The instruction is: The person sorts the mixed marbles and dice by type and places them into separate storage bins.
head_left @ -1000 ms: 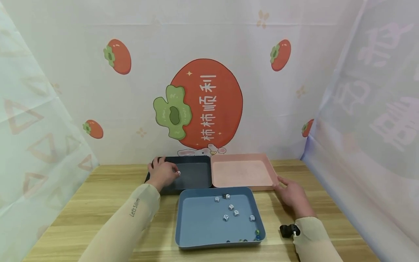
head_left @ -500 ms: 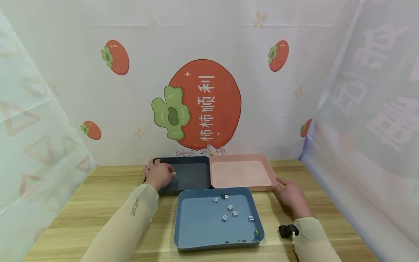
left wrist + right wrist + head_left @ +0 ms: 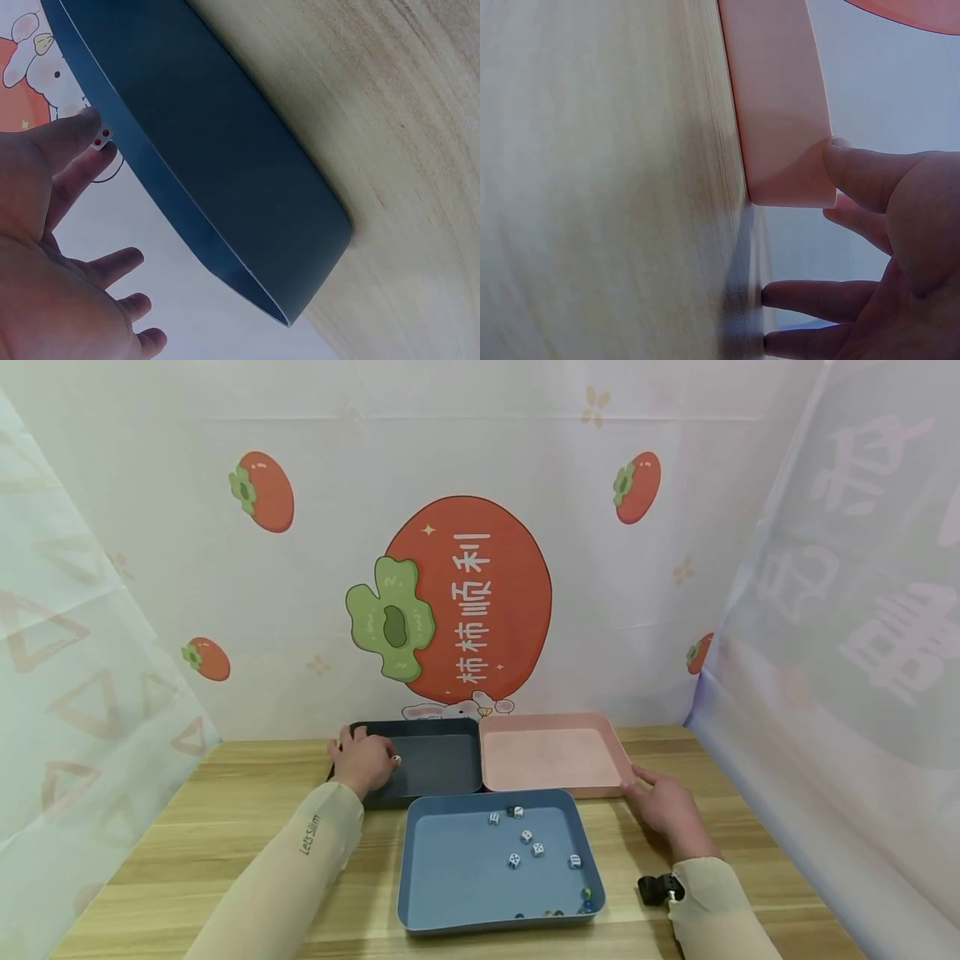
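Observation:
At the left end of the dark tray, my left hand pinches a small white die between thumb and index finger. In the left wrist view the die shows red dots, and the other fingers of the hand are spread. My right hand is at the near right corner of the pink tray. The right wrist view has the thumb of that hand on the rim of the pink tray, with a finger behind the corner.
In front of both trays lies a blue tray with several white dice, a dark piece beside one of them, and several marbles along its near right edge. A black device is at the right wrist. A printed cloth stands behind the wooden table.
My left hand has moved slightly left and lower with the die over the dark tray. The right hand keeps its place at the pink tray's corner.

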`<control>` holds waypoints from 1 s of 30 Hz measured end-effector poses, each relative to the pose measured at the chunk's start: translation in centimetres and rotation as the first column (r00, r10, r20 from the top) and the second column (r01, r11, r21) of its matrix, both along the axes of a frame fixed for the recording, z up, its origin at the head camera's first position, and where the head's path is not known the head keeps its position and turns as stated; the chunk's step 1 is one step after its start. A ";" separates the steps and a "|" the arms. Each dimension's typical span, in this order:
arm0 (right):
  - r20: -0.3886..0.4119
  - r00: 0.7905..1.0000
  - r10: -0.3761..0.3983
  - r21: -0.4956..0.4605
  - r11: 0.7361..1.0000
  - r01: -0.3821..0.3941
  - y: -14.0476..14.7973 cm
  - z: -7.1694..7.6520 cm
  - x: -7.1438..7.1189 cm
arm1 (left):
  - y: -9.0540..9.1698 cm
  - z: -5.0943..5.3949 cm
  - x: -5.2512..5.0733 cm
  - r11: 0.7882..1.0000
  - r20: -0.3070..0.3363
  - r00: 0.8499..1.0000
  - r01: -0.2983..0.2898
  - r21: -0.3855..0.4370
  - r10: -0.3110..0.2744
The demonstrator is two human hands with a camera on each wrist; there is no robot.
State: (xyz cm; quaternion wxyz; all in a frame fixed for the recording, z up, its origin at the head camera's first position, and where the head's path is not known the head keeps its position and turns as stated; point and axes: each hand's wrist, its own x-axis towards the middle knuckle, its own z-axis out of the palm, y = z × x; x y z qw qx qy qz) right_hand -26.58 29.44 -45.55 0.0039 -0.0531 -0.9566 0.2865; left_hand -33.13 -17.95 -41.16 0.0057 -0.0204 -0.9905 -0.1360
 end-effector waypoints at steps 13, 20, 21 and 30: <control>-0.010 1.000 0.007 0.001 1.000 -0.007 0.0 -0.3 0.0 | 0.9 0.1 -0.2 1.000 -0.076 0.997 -0.012 0.000 0.012; -0.010 1.000 0.007 0.005 1.000 -0.007 0.1 0.1 0.2 | 3.6 0.7 0.2 0.999 -0.137 0.989 0.052 -0.012 -0.054; -0.006 1.000 0.004 0.002 1.000 -0.004 0.1 0.2 0.2 | 4.2 0.8 0.4 0.998 -0.149 0.987 0.067 -0.007 -0.067; -0.007 1.000 0.008 -0.003 1.000 -0.008 0.0 0.3 0.3 | 9.1 1.7 3.4 0.968 -0.218 0.943 0.248 -0.041 -0.251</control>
